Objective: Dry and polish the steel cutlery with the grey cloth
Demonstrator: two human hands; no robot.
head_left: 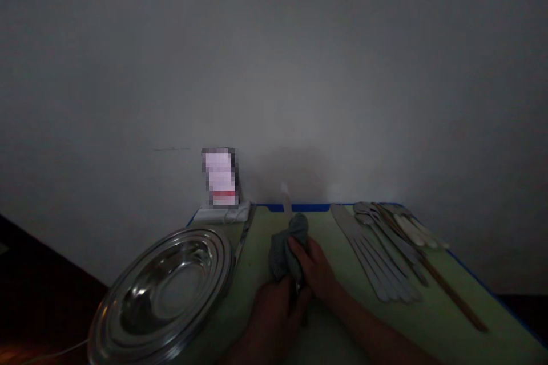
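Note:
In the middle of the table, a crumpled grey-green cloth [282, 254] is bunched between my two hands. My right hand [317, 271] is closed around the cloth from the right, with its thumb pressed on it. Lower and to the left, my left hand [276, 308] is closed just beneath the cloth, where a bit of shiny metal [298, 286] shows by its fingers. A pale, narrow blade-like end [286, 197] sticks up beyond the cloth; it is blurred. It looks like one piece of cutlery passing through the cloth, but its middle is covered.
Stacked steel dishes [222, 274] stand at left. A lit phone [221, 177] leans against the wall on a white stand [222, 215]. Metal cutlery [381, 274] lies fanned at right, beside brown chopsticks [454, 293] and white-handled utensils [413, 231]. A wall rises behind the blue-edged table [317, 319].

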